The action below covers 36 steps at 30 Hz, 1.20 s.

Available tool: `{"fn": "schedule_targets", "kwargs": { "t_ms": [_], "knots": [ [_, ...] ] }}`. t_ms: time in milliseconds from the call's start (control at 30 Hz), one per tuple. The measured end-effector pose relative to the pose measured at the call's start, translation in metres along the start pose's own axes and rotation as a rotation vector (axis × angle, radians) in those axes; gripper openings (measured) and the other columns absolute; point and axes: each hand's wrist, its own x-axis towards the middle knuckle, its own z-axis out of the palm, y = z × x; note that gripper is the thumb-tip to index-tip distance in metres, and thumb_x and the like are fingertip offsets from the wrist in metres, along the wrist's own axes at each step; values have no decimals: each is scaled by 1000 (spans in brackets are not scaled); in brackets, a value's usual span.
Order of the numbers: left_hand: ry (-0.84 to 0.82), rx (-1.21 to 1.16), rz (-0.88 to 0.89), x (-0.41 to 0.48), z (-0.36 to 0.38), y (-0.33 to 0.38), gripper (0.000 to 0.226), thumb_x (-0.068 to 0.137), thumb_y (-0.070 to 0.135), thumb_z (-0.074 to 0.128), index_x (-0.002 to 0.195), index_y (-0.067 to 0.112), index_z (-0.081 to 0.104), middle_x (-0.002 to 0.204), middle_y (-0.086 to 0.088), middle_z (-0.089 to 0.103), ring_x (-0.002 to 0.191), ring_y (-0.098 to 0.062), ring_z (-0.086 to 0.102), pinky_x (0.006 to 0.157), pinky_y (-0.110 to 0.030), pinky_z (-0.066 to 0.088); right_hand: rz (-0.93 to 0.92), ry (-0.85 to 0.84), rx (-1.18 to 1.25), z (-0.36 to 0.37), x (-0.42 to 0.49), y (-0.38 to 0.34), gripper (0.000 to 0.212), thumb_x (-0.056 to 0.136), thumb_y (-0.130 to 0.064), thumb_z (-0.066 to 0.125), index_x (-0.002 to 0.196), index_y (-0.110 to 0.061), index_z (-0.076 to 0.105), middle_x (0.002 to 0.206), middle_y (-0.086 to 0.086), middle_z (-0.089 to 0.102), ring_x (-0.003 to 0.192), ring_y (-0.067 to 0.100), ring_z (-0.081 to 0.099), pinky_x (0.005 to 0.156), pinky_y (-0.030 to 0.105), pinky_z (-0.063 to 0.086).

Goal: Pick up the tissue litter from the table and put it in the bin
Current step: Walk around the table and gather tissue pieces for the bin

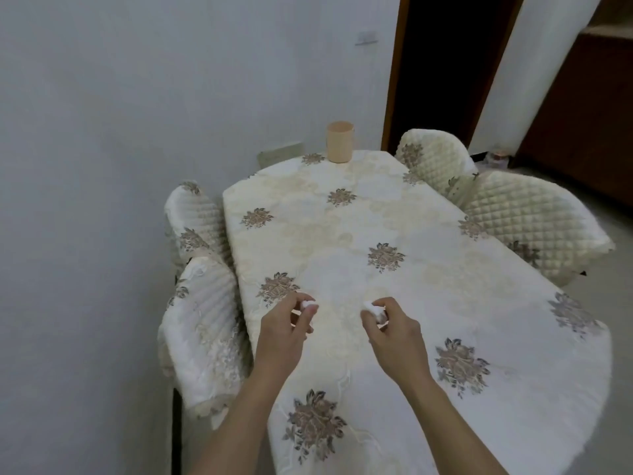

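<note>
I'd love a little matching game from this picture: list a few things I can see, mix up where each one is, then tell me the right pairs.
Things:
1. left hand
2. right hand
3. beige cup
4. quilted chair

Places or states:
A. at the table's far end
B. pinching a small white tissue wad
C. beside the table's right edge
D. clutching a crumpled tissue

Pairs: 1-B, 2-D, 3-A, 4-C

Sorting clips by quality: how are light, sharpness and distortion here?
Head view: soft, even light, hardly any shadows; wide-angle bending curves the door frame; overall slightly soft; white tissues in both hands blend into the pale table.
</note>
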Motion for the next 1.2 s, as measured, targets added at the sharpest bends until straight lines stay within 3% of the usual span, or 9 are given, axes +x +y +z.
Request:
{"fn": "schedule_targets", "kwargs": {
  "t_ms": [233,467,667,800,900,1000,1200],
  "knots": [
    [-29,16,16,-6,-7,13,7,95,22,63,89,26,66,77,3,70,60,-11,65,56,-20,51,-32,29,-45,-11,-2,-19,8,92,-44,60,96,-38,61,73,-10,67,69,10,65,61,38,54],
    [-63,35,66,-9,-6,17,10,95,26,63,85,28,65,74,3,69,61,-11,64,58,-31,55,8,142,-60,-26,-15,-20,7,92,-41,61,97,-37,63,72,-12,66,67,10,64,62,38,53],
    [-211,56,146,-20,18,20,11,96,28,61,85,26,65,73,7,68,63,-8,63,61,-34,54,177,279,-64,-48,-56,6,11,92,-40,61,98,-31,66,72,-12,66,72,3,63,65,35,51],
    [-329,6,152,-38,45,26,11,95,27,62,86,25,66,74,6,68,63,-9,62,61,-32,53,292,393,-84,-66,-94,28,20,90,-39,62,107,-30,68,76,-13,64,76,15,65,71,36,52],
    [-435,-31,175,-55,70,33,12,95,26,62,84,25,66,74,4,68,60,-10,61,60,-33,53,366,463,-107,-84,-128,45,23,91,-39,62,110,-29,67,75,-16,62,73,11,65,70,34,51],
    [-536,-54,203,-73,95,44,12,95,26,62,83,25,65,75,3,67,61,-14,60,61,-35,52,429,558,-139,-104,-159,62,23,90,-41,62,108,-26,67,71,-15,63,69,4,63,66,30,46],
    [-692,-56,243,-107,147,67,16,94,27,63,78,26,62,74,5,67,62,-12,60,63,-33,52,526,705,-129,-141,-208,88,15,91,-40,61,90,-26,66,69,-6,65,69,17,61,58,30,45]
  ]
}}
